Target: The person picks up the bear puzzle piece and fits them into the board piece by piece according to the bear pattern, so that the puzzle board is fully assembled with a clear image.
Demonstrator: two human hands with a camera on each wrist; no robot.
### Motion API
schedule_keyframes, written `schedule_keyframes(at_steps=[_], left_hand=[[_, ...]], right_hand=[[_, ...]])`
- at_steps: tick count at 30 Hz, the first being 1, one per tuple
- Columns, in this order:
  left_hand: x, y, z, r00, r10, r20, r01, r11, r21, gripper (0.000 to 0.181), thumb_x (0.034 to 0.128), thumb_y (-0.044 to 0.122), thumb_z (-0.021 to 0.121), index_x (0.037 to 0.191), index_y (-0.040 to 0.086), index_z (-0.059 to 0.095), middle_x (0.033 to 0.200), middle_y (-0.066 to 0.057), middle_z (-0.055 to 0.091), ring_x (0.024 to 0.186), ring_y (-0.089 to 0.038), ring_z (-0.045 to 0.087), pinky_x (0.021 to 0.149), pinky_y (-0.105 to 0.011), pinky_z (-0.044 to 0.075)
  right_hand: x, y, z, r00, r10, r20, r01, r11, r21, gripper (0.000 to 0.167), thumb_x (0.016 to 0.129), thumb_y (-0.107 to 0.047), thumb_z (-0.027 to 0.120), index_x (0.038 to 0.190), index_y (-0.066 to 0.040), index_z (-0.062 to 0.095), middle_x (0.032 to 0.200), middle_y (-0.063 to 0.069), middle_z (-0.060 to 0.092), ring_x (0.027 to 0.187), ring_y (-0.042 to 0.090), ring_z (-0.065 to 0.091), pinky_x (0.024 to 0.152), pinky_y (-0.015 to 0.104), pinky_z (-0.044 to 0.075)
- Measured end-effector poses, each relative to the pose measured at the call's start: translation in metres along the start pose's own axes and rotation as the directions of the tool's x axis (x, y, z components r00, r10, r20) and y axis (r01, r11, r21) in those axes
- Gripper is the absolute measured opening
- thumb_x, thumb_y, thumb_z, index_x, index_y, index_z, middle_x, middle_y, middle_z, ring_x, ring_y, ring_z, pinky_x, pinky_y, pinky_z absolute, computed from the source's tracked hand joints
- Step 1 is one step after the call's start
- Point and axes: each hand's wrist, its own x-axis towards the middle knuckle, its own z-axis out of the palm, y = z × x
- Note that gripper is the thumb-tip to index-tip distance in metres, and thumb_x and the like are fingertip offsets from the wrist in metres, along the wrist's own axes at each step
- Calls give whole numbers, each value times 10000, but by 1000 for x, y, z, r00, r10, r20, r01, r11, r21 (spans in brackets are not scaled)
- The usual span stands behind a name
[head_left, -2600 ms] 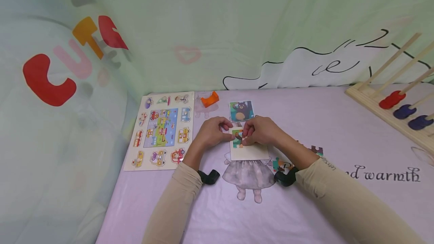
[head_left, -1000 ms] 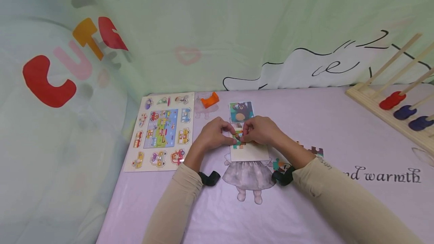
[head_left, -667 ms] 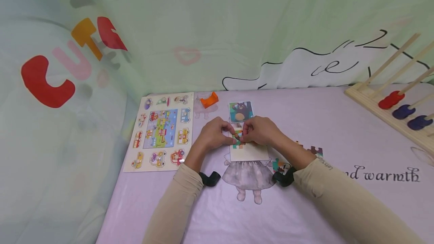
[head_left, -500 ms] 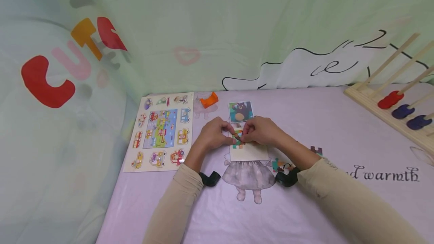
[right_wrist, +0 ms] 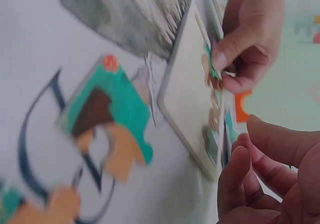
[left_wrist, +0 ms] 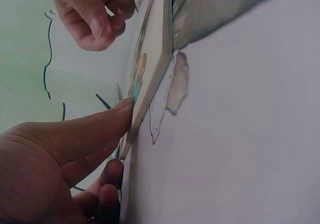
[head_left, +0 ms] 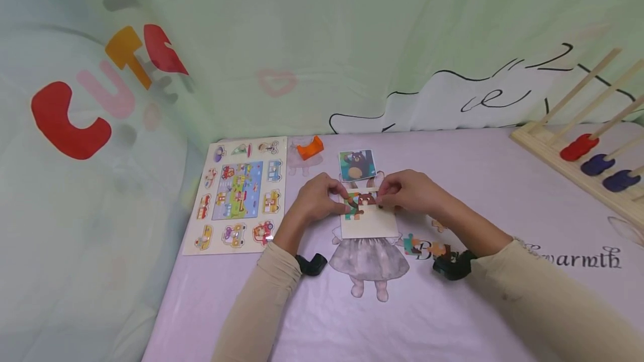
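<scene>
A pale wooden board point(head_left: 369, 228) lies on the cloth, with joined bear puzzle pieces point(head_left: 363, 200) along its upper part. My left hand point(head_left: 319, 197) grips the board's left edge; in the left wrist view its thumb point(left_wrist: 107, 126) presses on the near edge. Above the board's upper right part is my right hand point(head_left: 412, 191), its bent fingers apart and holding nothing in the right wrist view point(right_wrist: 272, 176). A bear picture card point(head_left: 357, 165) lies just behind the board. Loose pieces point(head_left: 411, 244) lie to the right, partly behind my right wrist.
A vehicle puzzle board point(head_left: 238, 194) lies on the left, with an orange curved block point(head_left: 309, 148) beside its upper right corner. A wooden abacus point(head_left: 558, 155) with red and blue beads stands at the right. A printed curtain point(head_left: 352, 55) hangs behind the table.
My right hand has let go of a piece and moved right, uncovering the bear's face on the board. More loose pieces show near its wrist. My left hand has stayed at the board's left edge.
</scene>
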Motion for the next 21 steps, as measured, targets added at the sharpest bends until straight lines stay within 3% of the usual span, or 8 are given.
schedule_keyframes(at_steps=[11,21], left_hand=[[-2,2,-1,1000,-9,2,9,1000,-19,172,778,212,885,907,193,774,999,-12,597,910,-195,530,843,-336,422],[-2,2,-2,1000,-2,5,2,1000,-17,179,773,216,888,914,195,780,983,-7,595,890,-189,518,816,-323,406]], right_hand=[[-20,17,-29,1000,5,-29,-7,998,-69,156,911,-276,759,981,-136,752,853,32,643,819,218,551,658,328,449],[-30,40,-38,1000,10,-11,-12,987,-159,156,883,-298,789,949,-158,766,840,-9,689,784,190,573,659,324,457]])
